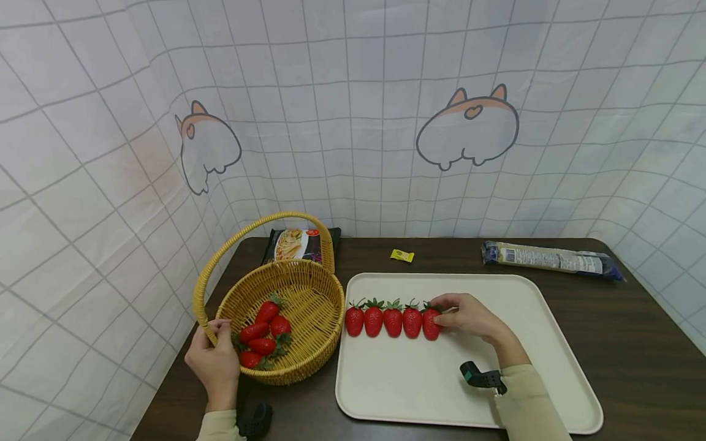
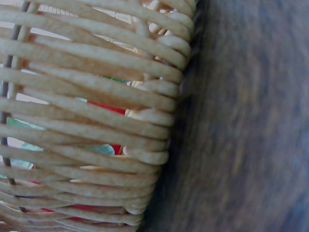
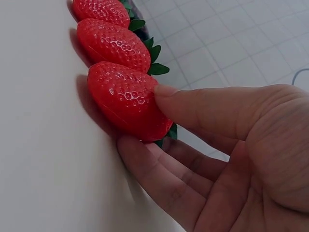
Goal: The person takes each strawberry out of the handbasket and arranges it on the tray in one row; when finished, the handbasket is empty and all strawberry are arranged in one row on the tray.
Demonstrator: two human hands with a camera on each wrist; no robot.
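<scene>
My right hand [image 1: 469, 315] pinches a red strawberry [image 1: 431, 324] with green leaves, the rightmost of a row of several lying on a cream tray [image 1: 408, 386]. In the right wrist view the thumb [image 3: 166, 92] presses this strawberry [image 3: 123, 99] from one side and a fingertip touches its other side. At the left, my left hand [image 1: 214, 361] holds the yellow woven basket [image 1: 314, 361] by its rim, where the tall handle [image 1: 201, 288] joins. Several strawberries [image 1: 261, 346] lie in the basket's left part. Only basket weave [image 2: 87, 121] and dark tabletop show in the left wrist view.
Behind the basket lies a dark food packet [image 1: 298, 245]. A small yellow wrapped candy [image 1: 402, 255] sits beyond the tray, and a long plastic package [image 1: 551, 260] is at the back right. A white checked curtain [image 1: 375, 122] surrounds the dark wooden table [image 1: 656, 361].
</scene>
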